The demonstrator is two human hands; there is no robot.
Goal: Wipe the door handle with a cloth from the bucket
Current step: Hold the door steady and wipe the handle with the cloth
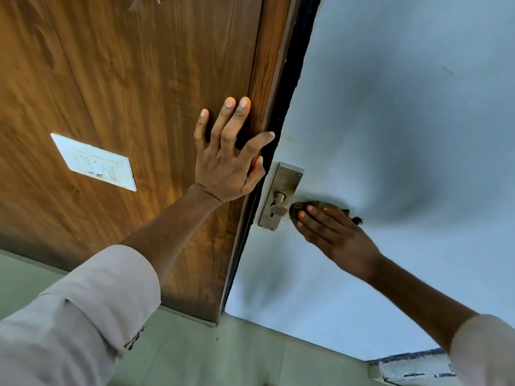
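A metal door handle plate [281, 190] with a keyhole is fixed near the left edge of a pale grey door [390, 121]. My right hand [334, 235] is shut on a dark cloth [302, 206], which covers the lever just right of the plate; the lever itself is hidden under cloth and fingers. My left hand [231, 157] lies flat with fingers spread on the brown wooden panel [125, 79], its thumb at the dark door edge. The bucket is not in view.
A white switch plate [94, 162] sits on the wooden panel left of my left hand. A black gap [292, 93] runs between panel and door. Pale green tiled floor [223, 358] lies below. A scuffed white ledge [412, 369] shows at the bottom right.
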